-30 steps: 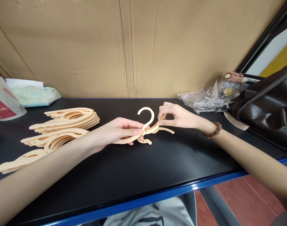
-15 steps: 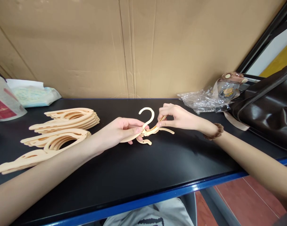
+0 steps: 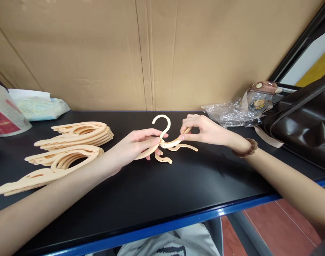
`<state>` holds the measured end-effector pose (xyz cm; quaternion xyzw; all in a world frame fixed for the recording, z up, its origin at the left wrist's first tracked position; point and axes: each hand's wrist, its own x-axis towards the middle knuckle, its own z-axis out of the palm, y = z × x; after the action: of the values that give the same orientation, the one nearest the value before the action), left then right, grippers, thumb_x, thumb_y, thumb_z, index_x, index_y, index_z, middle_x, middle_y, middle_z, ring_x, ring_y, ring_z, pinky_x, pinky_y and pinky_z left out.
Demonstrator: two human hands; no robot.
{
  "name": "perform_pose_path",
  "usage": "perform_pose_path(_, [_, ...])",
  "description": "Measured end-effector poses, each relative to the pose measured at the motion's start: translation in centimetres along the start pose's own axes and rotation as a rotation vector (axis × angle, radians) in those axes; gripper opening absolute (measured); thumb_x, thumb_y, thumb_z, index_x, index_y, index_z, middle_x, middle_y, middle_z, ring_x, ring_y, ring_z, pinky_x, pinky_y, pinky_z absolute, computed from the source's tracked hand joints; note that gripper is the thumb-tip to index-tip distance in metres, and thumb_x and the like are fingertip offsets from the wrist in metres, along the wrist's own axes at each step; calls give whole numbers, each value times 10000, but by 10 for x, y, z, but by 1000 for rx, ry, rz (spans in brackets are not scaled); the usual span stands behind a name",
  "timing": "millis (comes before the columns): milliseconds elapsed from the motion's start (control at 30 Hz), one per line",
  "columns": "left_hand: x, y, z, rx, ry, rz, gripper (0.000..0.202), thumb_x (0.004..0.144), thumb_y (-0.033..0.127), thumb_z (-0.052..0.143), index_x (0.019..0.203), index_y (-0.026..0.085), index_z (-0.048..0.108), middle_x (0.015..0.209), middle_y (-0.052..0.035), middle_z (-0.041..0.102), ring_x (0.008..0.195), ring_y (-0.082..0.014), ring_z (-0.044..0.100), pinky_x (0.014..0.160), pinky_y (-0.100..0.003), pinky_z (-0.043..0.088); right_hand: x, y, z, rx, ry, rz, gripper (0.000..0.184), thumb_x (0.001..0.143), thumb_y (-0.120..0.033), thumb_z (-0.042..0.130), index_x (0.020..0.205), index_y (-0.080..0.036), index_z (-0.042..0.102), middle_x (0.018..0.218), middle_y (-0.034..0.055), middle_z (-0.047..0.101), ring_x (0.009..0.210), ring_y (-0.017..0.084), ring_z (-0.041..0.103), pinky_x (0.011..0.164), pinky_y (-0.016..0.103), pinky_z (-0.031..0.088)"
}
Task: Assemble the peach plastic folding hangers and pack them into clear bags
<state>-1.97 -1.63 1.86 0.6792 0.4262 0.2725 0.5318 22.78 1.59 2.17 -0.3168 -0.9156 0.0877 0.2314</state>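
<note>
A cream plastic folding hanger (image 3: 175,143) is held above the black table between my two hands, its round hook (image 3: 167,122) pointing up. My left hand (image 3: 141,143) is closed around the hanger's left arm, thumb close to the joint below the hook. Thumb and fingers of my right hand (image 3: 195,128) pinch the end of its right arm, which slants upward. Beneath it, loose cream hook pieces (image 3: 163,159) lie on the table, partly covered by the hanger and my left fingers. Stacks of cream hanger parts (image 3: 79,133) rest left of my left hand.
A crumpled clear plastic bag (image 3: 226,113) and a clear bottle (image 3: 260,99) with a brown lid stand at the back right, beside a dark leather bag (image 3: 301,121). A tissue pack (image 3: 39,106) and a white-and-red container (image 3: 7,113) are at far left. Cardboard (image 3: 98,53) rises behind.
The hook has shifted slightly up and left, and the hanger's right arm now spreads wider from the joint. Both hands keep their hold.
</note>
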Motion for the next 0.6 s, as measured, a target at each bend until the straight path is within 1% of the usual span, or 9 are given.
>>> perform_pose_path(133, [0,1,-3,-23,-1,-13,241,870,342,588,1070,238,675,730,4,692,607,-116,607,593,-214,456,0,3,-2,24,10,29,292,873,-436,613,755,-170,635,733,6,637,702,132,485,706,278,355])
perform_pose_path(267, [0,1,-6,-29,-38,-33,273,888,356,579,1125,245,656,734,4,690,658,-125,635,617,-214,467,0,1,-3,47,2,43,318,868,-459,612,754,-164,638,734,11,639,707,135,483,694,278,353])
perform_pose_path(433, [-1,5,-6,-18,-72,-32,299,886,381,591,1141,240,658,826,-3,684,707,-121,642,579,-190,473,0,2,-4,52,-10,39,324,864,-469,614,753,-166,642,720,9,634,702,137,476,685,277,346])
perform_pose_path(600, [-2,7,-6,-31,-67,-35,280,888,368,586,1119,222,651,781,7,653,673,-105,623,554,-172,470,-1,3,-4,34,-14,29,310,862,-454,623,749,-165,640,706,7,634,693,137,474,685,276,340])
